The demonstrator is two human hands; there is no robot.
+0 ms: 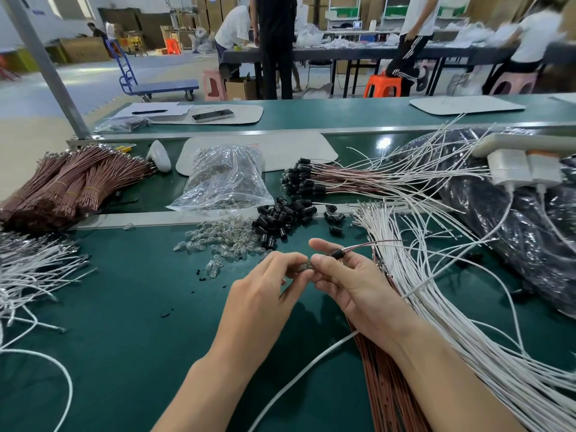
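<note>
Over the green table (131, 307) my two hands meet at the centre. My left hand (265, 294) pinches a small clear bulb (307, 265) between thumb and fingertips. My right hand (352, 282) grips a black socket (336, 254) whose brown and white wire tails (374, 244) run off to the right. The bulb sits right at the socket's mouth, largely hidden by my fingers. Just beyond my hands lie a loose heap of clear bulbs (218, 244) and a pile of black sockets (280, 216).
A clear bag of bulbs (224, 179) lies further back. Finished sockets with wires (302, 179) are stacked at centre right. White wires (436, 275) and brown wires (383, 385) fan out on the right. Brown wire bundles (62, 188) and white wires (34, 269) lie left. A black bag (514, 219) fills the right edge.
</note>
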